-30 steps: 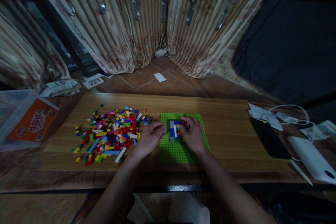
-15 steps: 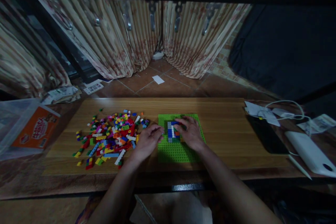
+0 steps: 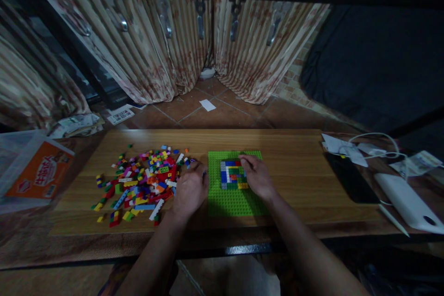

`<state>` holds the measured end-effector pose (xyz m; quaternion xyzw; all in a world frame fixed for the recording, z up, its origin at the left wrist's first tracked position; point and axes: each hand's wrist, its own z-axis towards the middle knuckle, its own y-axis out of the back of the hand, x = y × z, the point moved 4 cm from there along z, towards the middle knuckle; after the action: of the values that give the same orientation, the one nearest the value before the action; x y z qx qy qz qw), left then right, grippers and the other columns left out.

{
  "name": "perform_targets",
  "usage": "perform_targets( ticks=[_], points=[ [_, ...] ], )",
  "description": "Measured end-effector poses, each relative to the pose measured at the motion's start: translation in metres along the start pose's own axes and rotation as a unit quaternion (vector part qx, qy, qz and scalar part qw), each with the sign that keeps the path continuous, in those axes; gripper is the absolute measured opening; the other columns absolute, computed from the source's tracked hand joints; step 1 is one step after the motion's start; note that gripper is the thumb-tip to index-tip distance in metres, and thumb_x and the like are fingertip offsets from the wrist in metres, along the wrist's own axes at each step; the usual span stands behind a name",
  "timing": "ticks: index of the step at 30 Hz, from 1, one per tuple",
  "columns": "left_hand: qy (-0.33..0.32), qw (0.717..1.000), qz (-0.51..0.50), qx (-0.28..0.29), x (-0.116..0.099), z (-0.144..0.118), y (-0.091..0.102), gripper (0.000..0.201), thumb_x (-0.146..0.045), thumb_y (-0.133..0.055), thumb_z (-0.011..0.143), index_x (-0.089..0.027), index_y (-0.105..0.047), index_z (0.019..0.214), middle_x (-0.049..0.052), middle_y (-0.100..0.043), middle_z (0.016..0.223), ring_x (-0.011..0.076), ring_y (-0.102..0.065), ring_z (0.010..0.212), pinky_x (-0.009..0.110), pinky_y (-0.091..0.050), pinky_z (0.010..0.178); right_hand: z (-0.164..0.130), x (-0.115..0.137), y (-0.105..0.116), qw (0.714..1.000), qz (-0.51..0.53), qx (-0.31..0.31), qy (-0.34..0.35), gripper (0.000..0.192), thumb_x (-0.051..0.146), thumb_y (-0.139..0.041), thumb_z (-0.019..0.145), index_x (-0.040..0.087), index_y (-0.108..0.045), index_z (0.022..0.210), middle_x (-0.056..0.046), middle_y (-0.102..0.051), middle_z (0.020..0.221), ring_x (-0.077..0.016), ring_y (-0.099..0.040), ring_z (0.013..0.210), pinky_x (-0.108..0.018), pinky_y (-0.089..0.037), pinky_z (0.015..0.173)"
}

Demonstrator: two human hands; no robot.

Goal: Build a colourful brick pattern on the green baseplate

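A green studded baseplate lies on the wooden board, bearing a low build of toy bricks in blue, grey, white, red, yellow and orange. My right hand rests over the build's right side, fingers bent together against it and covering part of it. Left of the baseplate, my left hand is low at the right edge of a heap of loose bricks. Its fingers are curled down, and their tips are mostly hidden. What either hand pinches is too small to make out.
An orange-labelled clear plastic tub stands at the far left. On the right are a black phone, a white power bank, a white stylus, papers and a white cable. The wooden board carries the bricks and baseplate.
My left hand has moved left and down, off the baseplate's edge to the brick heap. My right hand has shifted slightly right, uncovering more of the build's top and right parts.
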<state>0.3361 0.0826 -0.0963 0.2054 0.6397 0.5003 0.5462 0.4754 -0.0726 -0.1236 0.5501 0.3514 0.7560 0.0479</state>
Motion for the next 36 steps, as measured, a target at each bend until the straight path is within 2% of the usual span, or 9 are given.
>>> perform_targets(
  ticks=[4,8,11,14,22,36],
  points=[
    [-0.004,0.998,0.054,-0.020,-0.003,-0.001,0.000,0.021,-0.021,-0.044,0.088,-0.021,-0.060,0.102,0.006,-0.058,0.113,0.0188,-0.060,0.095,0.029,-0.049,0.081,-0.004,0.001,0.002,1.000,-0.003,0.000,-0.001,0.030,0.032,-0.048,0.084,0.019,-0.068,0.102,-0.009,-0.066,0.107,-0.0228,-0.059,0.103,-0.042,-0.043,0.096],
    [-0.085,0.994,0.049,-0.056,-0.016,-0.005,-0.008,0.031,-0.029,-0.046,0.090,-0.022,-0.057,0.118,0.008,-0.051,0.128,0.0221,-0.053,0.112,0.034,-0.047,0.093,-0.007,0.001,0.005,1.000,-0.006,0.003,-0.023,0.030,0.030,-0.054,0.080,0.020,-0.067,0.105,-0.009,-0.066,0.109,-0.0235,-0.060,0.102,-0.043,-0.044,0.093],
    [-0.136,0.988,0.056,-0.044,-0.028,-0.009,-0.020,0.037,-0.032,-0.046,0.090,-0.022,-0.054,0.125,0.010,-0.048,0.133,0.0263,-0.049,0.116,0.042,-0.044,0.098,-0.009,0.003,0.005,1.000,-0.002,0.005,-0.025,0.029,0.028,-0.056,0.079,0.019,-0.067,0.104,-0.009,-0.066,0.109,-0.0232,-0.060,0.102,-0.042,-0.044,0.094],
    [-0.153,0.986,0.067,-0.025,-0.035,-0.010,-0.029,0.040,-0.033,-0.046,0.091,-0.021,-0.052,0.128,0.011,-0.047,0.135,0.0274,-0.050,0.115,0.044,-0.044,0.097,-0.010,0.004,0.003,1.000,0.004,0.003,-0.017,0.028,0.026,-0.057,0.077,0.019,-0.068,0.102,-0.008,-0.067,0.107,-0.0227,-0.060,0.102,-0.041,-0.044,0.095],
    [-0.148,0.984,0.098,-0.011,-0.038,-0.010,-0.036,0.041,-0.032,-0.044,0.091,-0.018,-0.053,0.129,0.013,-0.044,0.138,0.0290,-0.050,0.115,0.044,-0.044,0.097,-0.007,0.000,0.001,0.998,0.042,0.006,-0.050,0.027,0.024,-0.059,0.073,0.020,-0.069,0.098,-0.006,-0.068,0.102,-0.0212,-0.062,0.094,-0.039,-0.047,0.088],
    [-0.117,0.977,0.177,0.005,-0.050,-0.009,-0.042,0.040,-0.028,-0.040,0.092,-0.017,-0.052,0.129,0.014,-0.047,0.138,0.0277,-0.054,0.111,0.042,-0.048,0.089,-0.003,-0.007,-0.005,0.993,0.092,0.003,-0.075,0.030,0.017,-0.059,0.067,0.021,-0.070,0.095,-0.005,-0.069,0.101,-0.0191,-0.063,0.093,-0.037,-0.047,0.090]
  ],
)
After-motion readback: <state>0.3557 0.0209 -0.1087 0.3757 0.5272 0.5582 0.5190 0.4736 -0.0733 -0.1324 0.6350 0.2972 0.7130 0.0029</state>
